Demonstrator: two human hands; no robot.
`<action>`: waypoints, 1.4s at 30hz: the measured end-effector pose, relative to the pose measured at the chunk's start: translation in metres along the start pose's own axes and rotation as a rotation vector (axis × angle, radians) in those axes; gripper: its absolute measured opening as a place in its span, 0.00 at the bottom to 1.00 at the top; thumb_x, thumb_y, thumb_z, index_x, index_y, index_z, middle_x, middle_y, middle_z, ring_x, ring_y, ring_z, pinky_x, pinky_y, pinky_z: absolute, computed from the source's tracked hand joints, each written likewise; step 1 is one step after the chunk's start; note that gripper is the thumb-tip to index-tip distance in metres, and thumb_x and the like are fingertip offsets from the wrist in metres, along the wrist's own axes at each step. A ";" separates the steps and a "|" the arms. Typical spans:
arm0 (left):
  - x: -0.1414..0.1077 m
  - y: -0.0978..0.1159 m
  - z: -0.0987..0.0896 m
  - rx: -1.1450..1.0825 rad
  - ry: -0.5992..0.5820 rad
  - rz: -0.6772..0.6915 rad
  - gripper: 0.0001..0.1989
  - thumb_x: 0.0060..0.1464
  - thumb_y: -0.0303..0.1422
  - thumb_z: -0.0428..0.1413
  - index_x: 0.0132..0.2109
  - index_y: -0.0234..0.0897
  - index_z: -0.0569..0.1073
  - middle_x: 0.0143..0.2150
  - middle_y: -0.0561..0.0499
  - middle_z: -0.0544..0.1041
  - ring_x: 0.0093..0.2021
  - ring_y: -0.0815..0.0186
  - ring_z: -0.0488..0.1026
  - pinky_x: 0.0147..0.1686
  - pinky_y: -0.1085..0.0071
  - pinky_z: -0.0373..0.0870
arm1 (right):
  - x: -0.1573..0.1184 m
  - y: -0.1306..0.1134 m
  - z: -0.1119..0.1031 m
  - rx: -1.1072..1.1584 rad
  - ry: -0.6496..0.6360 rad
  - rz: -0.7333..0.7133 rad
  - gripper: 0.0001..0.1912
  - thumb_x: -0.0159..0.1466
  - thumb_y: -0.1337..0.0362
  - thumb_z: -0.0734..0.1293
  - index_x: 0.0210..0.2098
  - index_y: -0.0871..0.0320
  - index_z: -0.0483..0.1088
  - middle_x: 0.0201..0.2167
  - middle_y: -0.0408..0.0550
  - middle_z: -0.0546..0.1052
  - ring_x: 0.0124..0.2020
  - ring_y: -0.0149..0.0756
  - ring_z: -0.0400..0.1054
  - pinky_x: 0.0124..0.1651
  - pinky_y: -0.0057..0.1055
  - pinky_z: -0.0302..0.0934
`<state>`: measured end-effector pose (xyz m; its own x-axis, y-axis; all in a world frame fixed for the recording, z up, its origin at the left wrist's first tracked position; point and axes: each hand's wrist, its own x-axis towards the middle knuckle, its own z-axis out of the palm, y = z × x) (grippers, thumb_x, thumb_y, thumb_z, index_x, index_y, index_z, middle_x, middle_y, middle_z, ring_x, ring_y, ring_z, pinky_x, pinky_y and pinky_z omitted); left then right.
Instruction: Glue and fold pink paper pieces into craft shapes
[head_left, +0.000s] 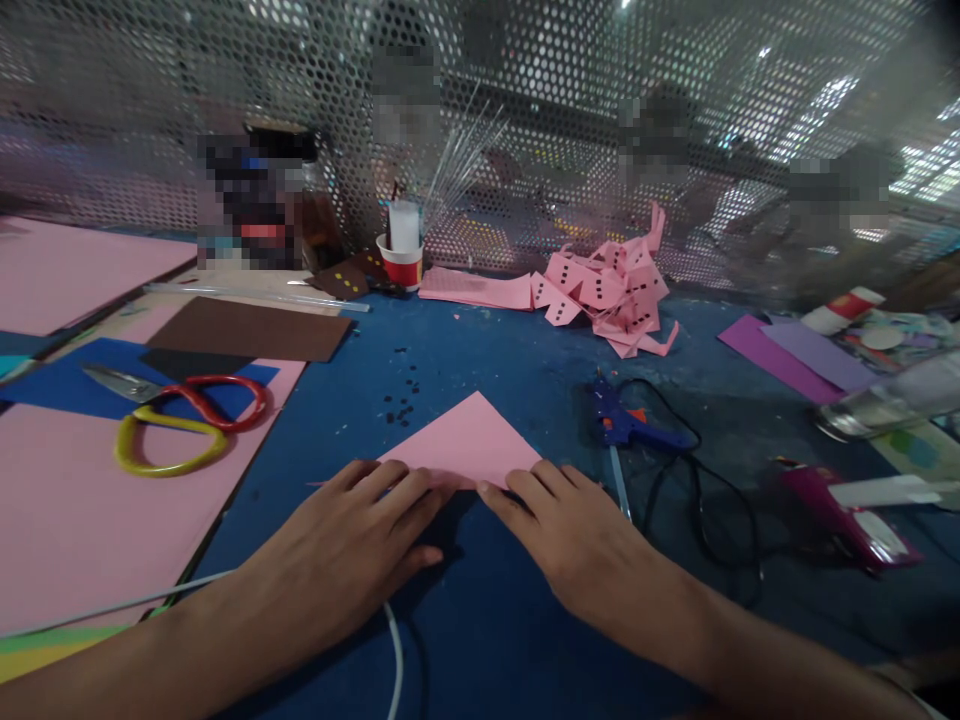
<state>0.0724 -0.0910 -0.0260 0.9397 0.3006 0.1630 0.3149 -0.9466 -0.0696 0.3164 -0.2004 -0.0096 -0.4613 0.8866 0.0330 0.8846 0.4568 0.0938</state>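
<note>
A pink sheet of paper (474, 435), folded into a triangle, lies on the blue table with its point facing away from me. My left hand (375, 520) rests its outstretched fingers on the near left edge of the paper; its thumb sticks out apart, over the table. On the right part of the same edge, my right hand (562, 515) presses with its fingertips, fingers spread and thumb stretched toward the middle. Both hands are open and touch the paper from above. The two side corners are partly hidden under the fingers.
Left lie scissors (176, 410) on coloured sheets. A blue glue gun (634, 425) with a black cord lies right, near a magenta device (847, 515). Behind are a paper cup (400, 265), cut pink pieces (607, 290) and a perforated metal screen (525, 120). A white cable (396, 650) runs nearby.
</note>
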 end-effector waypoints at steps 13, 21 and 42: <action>0.001 -0.002 0.002 0.007 -0.029 0.009 0.21 0.68 0.42 0.53 0.64 0.43 0.69 0.56 0.48 0.77 0.49 0.55 0.72 0.46 0.57 0.65 | 0.005 -0.002 0.005 -0.064 0.009 0.008 0.31 0.66 0.75 0.62 0.68 0.62 0.58 0.46 0.53 0.72 0.43 0.47 0.62 0.38 0.44 0.57; 0.003 -0.001 0.001 0.025 -0.032 0.010 0.21 0.68 0.43 0.55 0.64 0.44 0.70 0.54 0.48 0.77 0.49 0.55 0.72 0.46 0.57 0.65 | 0.002 -0.004 0.007 -0.078 0.003 0.034 0.31 0.66 0.72 0.63 0.68 0.62 0.58 0.48 0.54 0.73 0.43 0.47 0.63 0.40 0.44 0.57; 0.001 -0.003 0.005 -0.040 -0.010 -0.028 0.20 0.66 0.40 0.57 0.63 0.47 0.70 0.53 0.48 0.77 0.47 0.56 0.71 0.44 0.58 0.65 | 0.008 0.014 0.009 0.375 0.173 0.361 0.06 0.72 0.68 0.66 0.38 0.55 0.75 0.37 0.43 0.76 0.39 0.35 0.70 0.44 0.35 0.59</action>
<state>0.0732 -0.0873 -0.0305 0.9320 0.3280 0.1546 0.3356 -0.9417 -0.0255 0.3259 -0.1860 -0.0166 -0.1000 0.9815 0.1635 0.9378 0.1478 -0.3141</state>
